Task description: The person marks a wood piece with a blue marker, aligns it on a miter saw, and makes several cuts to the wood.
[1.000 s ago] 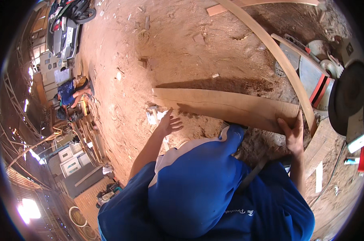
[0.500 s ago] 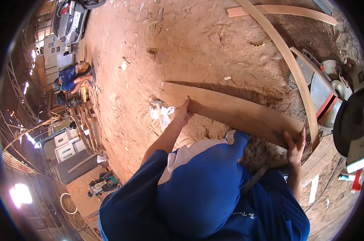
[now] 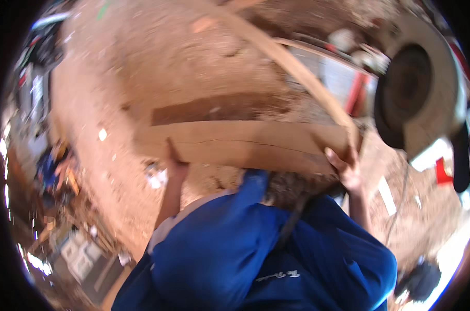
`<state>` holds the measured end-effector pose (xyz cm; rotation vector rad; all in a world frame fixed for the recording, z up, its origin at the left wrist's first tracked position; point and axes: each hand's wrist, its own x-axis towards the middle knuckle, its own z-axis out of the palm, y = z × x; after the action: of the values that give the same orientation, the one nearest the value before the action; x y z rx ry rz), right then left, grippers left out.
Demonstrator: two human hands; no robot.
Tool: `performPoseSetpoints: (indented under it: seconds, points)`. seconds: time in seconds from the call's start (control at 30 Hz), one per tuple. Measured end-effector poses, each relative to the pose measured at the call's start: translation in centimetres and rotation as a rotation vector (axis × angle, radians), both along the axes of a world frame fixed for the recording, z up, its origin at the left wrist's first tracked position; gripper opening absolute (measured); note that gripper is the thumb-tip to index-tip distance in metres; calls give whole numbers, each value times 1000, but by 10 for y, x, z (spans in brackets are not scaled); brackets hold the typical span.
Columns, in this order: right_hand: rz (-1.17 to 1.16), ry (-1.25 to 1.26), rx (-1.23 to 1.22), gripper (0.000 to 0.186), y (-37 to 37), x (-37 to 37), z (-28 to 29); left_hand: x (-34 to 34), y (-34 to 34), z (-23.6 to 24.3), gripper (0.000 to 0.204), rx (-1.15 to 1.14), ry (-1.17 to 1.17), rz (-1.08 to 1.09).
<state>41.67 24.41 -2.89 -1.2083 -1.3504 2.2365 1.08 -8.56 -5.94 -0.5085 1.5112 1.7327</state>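
A long, slightly curved wooden board [image 3: 235,142] with a dark crack line along its grain stretches crosswise in front of my body. My left hand [image 3: 177,165] grips its near edge toward the left end, the thumb lying on the upper face. At the right end my right hand [image 3: 349,171] holds the board, thumb on the face and the other fingers by the end. Fingers under the board are hidden. Beyond the board's far edge a dark shadow falls on the dirt floor. The picture is smeared by motion.
A long curved wooden strip [image 3: 287,59] runs from the far side to near my right hand. To the right stands a machine with a round dark disc [image 3: 408,78]. A red object [image 3: 443,172] lies near it. At far left a person [image 3: 51,168] sits near a vehicle [image 3: 38,88].
The whole view has turned, so the board now lies nearly level across it. The machine at right shows more fully. Both hands still hold the board.
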Motion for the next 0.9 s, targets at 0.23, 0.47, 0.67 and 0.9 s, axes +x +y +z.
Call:
performPoseSetpoints:
  seconds: [0.23,0.47,0.67,0.9]
  points:
    - [-215,-450,285,42,13,66,27,-6,45,37,55,-1,151,-3]
    - [-75,-1172,899,113,-16,88,22,-7,64,43,56,-49,208,32]
    - [-73,-1121,759,121,-11,108,34,-5,70,47,55,-73,250,31]
    - [0,-848,672,133,-28,121,21,-15,64,64,57,27,299,2]
